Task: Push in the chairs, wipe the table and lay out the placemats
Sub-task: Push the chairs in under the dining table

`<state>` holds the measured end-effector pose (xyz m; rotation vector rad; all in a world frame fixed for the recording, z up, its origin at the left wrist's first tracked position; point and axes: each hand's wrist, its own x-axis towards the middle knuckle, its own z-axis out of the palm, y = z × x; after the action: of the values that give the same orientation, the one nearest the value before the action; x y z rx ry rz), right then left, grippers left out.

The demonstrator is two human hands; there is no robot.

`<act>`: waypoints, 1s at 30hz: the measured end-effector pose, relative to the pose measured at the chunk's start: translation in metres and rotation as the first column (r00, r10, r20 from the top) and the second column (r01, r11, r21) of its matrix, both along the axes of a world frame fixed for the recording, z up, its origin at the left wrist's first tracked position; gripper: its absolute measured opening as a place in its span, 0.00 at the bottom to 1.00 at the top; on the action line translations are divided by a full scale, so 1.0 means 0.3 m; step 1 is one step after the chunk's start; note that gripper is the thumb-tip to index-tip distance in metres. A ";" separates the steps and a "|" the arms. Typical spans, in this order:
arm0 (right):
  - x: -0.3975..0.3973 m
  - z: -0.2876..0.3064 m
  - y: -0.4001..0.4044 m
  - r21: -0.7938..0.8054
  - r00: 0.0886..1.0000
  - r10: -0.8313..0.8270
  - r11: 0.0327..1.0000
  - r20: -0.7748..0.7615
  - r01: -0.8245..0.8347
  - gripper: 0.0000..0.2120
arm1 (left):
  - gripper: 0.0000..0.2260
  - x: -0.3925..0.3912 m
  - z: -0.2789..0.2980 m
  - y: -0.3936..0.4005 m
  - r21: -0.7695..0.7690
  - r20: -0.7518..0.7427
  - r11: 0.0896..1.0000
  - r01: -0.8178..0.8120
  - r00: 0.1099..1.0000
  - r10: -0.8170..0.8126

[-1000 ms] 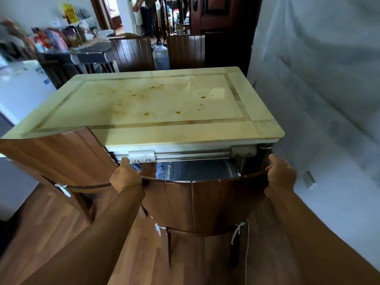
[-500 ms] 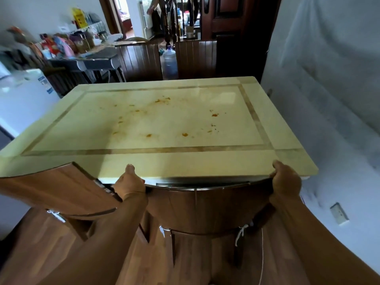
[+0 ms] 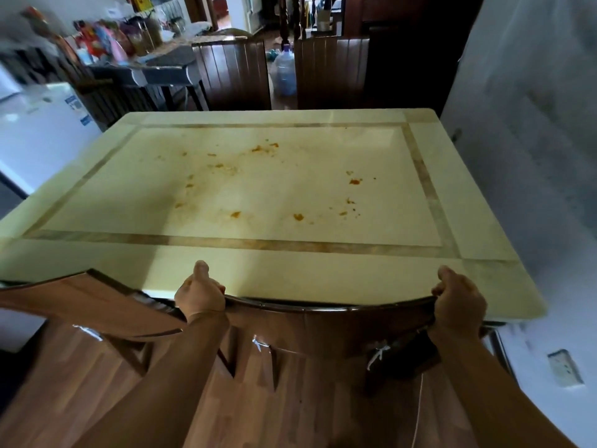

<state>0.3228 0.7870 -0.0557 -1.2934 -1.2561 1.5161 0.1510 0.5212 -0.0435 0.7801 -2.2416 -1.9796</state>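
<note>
Chair in hand: the near chair (image 3: 323,321), lower centre of the frame, its curved top rail right at the near edge of the tabletop (image 3: 258,279).
Left hand: the left hand (image 3: 200,294) grasps the top rail at its left part, fingers curled over it, thumb up against the tabletop edge.
Right hand: the right hand (image 3: 460,300) grasps the same rail near its right end, fingers wrapped round.
Handling: stiff solid wood with a glossy finish, so probably heavy and a little slick; a two-handed hold wide apart on the rail looks best for pushing it straight.
Caution: knuckles sit close to the hard tabletop edge and could get pinched if the chair goes further in.
Other chairs: a second chair (image 3: 80,305) at lower left stands angled beside this one; two far chairs (image 3: 232,76) show at the upper centre.
Tabletop surface: hard, smooth, with orange stains (image 3: 298,217) not yet wiped.
Placemats: none in view.
</note>
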 end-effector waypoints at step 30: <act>0.379 0.327 -0.192 0.443 0.973 0.230 0.869 0.031 -0.220 0.10 | 0.05 0.609 0.308 0.350 -0.005 -0.447 0.710 0.704 0.634 -0.631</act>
<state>0.4366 0.7294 0.0423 -0.8484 -1.6684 1.2842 0.3336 0.6262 0.0490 -0.5849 -2.2749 -2.3244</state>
